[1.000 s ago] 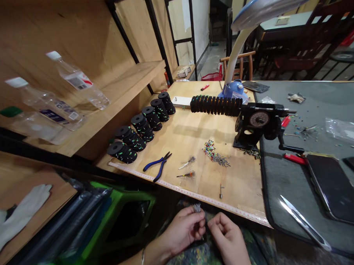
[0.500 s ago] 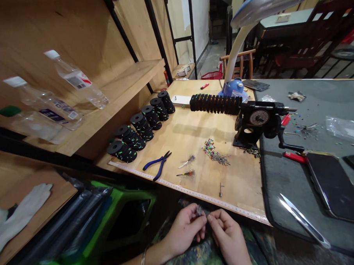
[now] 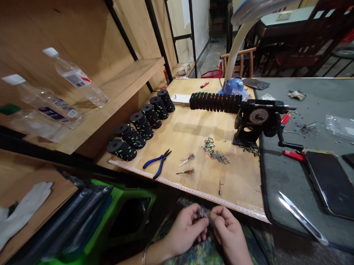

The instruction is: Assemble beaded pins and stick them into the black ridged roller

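Observation:
My left hand point(image 3: 187, 230) is closed, thumb against fingers, on a small bundle of thin greyish strands point(image 3: 202, 211) just in front of the table edge, above my lap. Beside it my right hand point(image 3: 227, 233) pinches thumb and forefinger together at the bundle's right side; whatever lies between those fingertips is too small to make out. On the table ahead are a tiny metal piece point(image 3: 220, 188), two little bundles of fine wires, one with a white stem point(image 3: 187, 160) and one with an orange band point(image 3: 186, 171), and a pile of coloured beads with metal pins point(image 3: 213, 150).
Blue-handled pliers point(image 3: 159, 163) lie left of the bundles. Several black spools point(image 3: 122, 149) line the table's left side. A hand-cranked winder point(image 3: 258, 120) stands at the back right under a lamp point(image 3: 234, 86). A scalpel point(image 3: 302, 218) and a phone point(image 3: 333, 184) rest on the grey mat.
My right hand has shifted slightly to the right, and its fingertips are a little farther from my left thumb. The left hand keeps its hold on the bundle.

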